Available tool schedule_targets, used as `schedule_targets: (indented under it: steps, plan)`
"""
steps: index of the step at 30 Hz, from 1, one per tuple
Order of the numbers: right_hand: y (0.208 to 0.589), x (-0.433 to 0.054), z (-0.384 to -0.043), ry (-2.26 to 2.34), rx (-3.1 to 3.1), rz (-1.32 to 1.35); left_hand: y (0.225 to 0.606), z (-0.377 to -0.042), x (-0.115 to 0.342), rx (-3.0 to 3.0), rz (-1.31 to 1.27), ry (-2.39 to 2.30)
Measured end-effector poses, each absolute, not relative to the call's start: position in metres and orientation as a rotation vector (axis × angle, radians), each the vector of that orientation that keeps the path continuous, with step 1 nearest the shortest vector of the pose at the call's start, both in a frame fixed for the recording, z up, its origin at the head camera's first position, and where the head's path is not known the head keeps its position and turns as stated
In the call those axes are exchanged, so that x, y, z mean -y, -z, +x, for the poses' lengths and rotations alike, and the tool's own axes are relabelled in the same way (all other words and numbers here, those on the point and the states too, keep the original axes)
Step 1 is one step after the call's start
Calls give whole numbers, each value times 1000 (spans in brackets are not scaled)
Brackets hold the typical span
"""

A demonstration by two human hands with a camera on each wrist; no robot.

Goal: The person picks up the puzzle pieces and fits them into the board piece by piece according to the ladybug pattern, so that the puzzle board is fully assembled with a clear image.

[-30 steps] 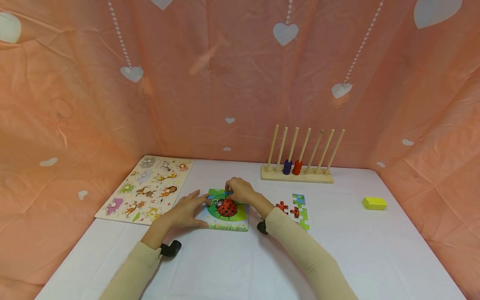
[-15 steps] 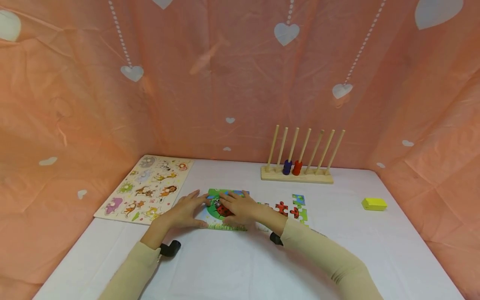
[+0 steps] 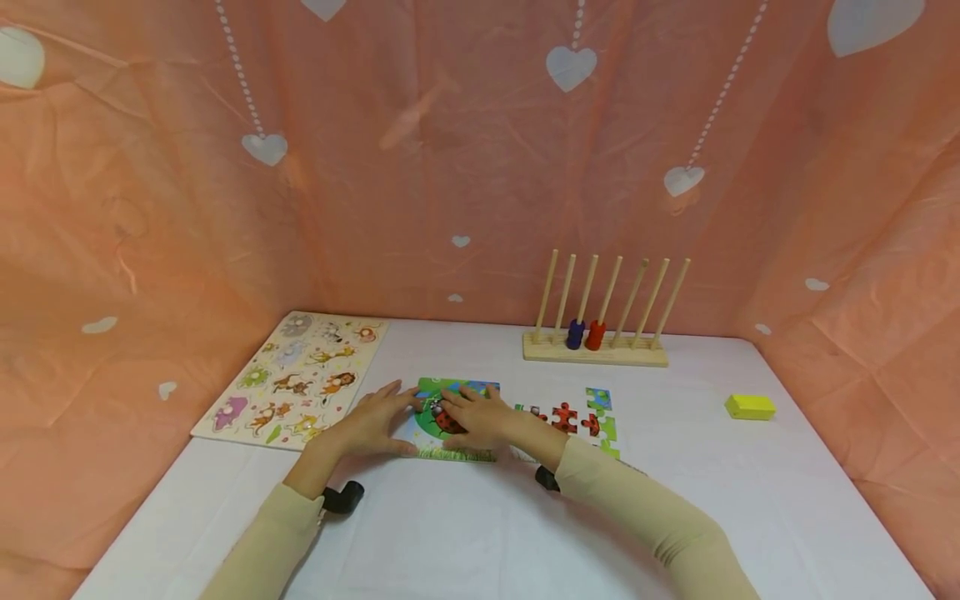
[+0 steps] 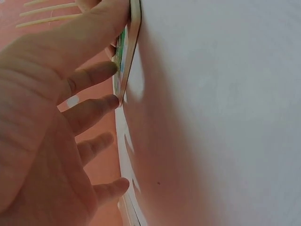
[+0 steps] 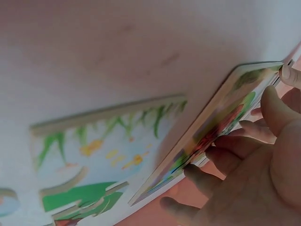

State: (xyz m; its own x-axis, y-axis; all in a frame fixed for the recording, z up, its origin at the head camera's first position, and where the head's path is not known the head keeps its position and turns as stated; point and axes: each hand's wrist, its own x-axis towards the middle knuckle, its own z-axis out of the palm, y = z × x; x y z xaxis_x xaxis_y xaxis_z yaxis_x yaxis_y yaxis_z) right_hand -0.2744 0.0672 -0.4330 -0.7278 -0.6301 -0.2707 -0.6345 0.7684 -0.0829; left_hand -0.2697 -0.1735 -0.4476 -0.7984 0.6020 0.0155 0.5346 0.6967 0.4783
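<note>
Printed wood and creased cloth
Under the right hand [image 3: 483, 417], the ladybug board [image 3: 431, 432] has a smooth printed face and wood-like edge, as do the puzzle pieces [image 3: 564, 418] beside that hand. Beyond it, the peg rack [image 3: 595, 355] looks bare matt wood, the drape [image 3: 480, 167] creased, faintly shiny fabric; the table cover [image 3: 427, 533] beneath is matt cloth.

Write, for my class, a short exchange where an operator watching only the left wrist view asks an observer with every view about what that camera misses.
Operator: Beside the left hand I see mostly the edge of a picture board and a sliver of green. What is pictured on it?
Observer: The head view shows a red ladybird, partly behind the right hand.
Operator: What lies just to the board's right, as the head camera sees it?
Observer: Puzzle pieces, some printed in red and others in green.
</note>
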Motion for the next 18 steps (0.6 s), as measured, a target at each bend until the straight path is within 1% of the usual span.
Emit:
schedule_targets:
  steps: [12, 18]
  plan:
    - [433, -71, -276, 70, -2659, -958, 445, -267, 173, -2705, 973, -631]
    - [423, -99, -277, 201, -2661, -967, 446, -267, 172, -2705, 952, -633]
